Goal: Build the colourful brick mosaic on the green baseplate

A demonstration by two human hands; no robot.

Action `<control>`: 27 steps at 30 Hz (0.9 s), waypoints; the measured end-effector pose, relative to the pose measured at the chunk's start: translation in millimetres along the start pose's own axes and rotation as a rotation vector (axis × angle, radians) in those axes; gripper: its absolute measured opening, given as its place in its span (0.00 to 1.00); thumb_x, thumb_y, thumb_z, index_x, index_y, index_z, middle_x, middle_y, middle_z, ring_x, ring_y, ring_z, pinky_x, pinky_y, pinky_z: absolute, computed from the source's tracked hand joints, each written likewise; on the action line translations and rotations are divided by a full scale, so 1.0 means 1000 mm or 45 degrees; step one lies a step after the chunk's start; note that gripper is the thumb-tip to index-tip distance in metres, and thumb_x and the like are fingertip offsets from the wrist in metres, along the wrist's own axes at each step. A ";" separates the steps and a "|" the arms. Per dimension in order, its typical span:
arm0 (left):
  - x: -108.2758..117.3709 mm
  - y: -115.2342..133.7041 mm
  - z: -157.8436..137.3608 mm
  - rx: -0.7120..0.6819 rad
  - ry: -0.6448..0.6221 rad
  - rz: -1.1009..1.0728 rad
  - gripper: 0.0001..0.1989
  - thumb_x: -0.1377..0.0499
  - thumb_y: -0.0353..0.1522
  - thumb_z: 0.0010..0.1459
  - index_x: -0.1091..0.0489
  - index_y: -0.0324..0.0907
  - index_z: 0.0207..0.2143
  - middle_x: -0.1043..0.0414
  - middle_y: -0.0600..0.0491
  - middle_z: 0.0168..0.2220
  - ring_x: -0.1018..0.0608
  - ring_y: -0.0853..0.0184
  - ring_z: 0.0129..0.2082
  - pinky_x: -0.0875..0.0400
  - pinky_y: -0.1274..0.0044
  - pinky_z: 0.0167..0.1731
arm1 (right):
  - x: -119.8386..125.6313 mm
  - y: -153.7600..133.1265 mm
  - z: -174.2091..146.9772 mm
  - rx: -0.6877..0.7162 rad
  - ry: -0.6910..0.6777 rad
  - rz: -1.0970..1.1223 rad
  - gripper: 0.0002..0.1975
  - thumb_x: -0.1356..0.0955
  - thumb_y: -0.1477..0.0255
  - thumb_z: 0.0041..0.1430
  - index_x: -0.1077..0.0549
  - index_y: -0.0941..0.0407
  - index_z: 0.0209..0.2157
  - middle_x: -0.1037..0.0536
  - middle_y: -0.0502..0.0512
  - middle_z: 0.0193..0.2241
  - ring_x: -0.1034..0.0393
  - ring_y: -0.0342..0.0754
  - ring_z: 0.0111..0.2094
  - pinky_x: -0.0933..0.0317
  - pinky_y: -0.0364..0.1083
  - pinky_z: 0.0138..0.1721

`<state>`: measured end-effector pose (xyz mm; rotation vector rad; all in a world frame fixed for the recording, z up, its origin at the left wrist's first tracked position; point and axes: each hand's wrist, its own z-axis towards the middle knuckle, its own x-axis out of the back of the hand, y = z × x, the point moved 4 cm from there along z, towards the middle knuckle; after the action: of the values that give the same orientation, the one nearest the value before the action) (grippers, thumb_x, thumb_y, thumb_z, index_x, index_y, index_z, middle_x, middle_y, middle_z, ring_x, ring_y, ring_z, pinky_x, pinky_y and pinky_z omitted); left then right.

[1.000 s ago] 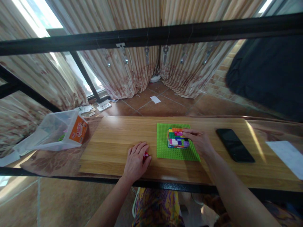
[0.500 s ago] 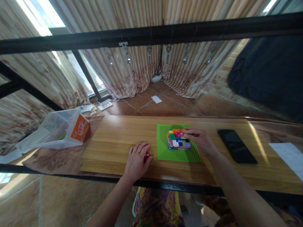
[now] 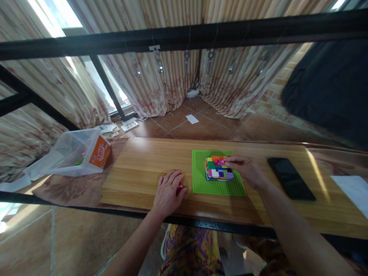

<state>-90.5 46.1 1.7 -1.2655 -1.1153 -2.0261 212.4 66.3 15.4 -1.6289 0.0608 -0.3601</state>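
A block built of many-coloured toy bricks (image 3: 216,173) stands on a green studded baseplate (image 3: 198,184). My right hand (image 3: 244,168) reaches in from the right, thumb and forefinger pinched at the pink toy brick (image 3: 219,163) on top of the block. Its fingertips hide part of the block's far right corner. To the left of the baseplate, my left hand (image 3: 168,193) rests on the wooden board, fingers curled over a red toy brick (image 3: 179,186). Only a bit of that brick shows between thumb and forefinger; whatever else lies under the palm is hidden.
A clear plastic tub (image 3: 71,168) with an orange label and some bricks inside lies at the left. A black phone (image 3: 291,178) and white paper (image 3: 352,193) lie on the right. A dark metal bar (image 3: 178,37) crosses above the wooden board (image 3: 132,172).
The view has shifted slightly. My right hand stays at the top of the brick block, with its fingers a little lower on the pink brick. My left hand has hardly moved.
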 end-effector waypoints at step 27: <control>-0.010 -0.015 -0.001 0.122 0.181 -0.308 0.28 0.46 0.27 0.58 0.43 0.37 0.61 0.28 0.43 0.53 0.28 0.58 0.52 0.34 0.63 0.56 | -0.176 -0.023 -0.051 0.457 -0.377 -1.076 0.11 0.38 0.75 0.64 0.23 0.56 0.38 0.23 0.58 0.38 0.29 0.49 0.41 0.40 0.45 0.45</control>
<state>-98.0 53.1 -13.5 -0.9619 -1.3330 -2.1689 28.3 63.6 6.0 -1.2647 -0.8901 -0.7154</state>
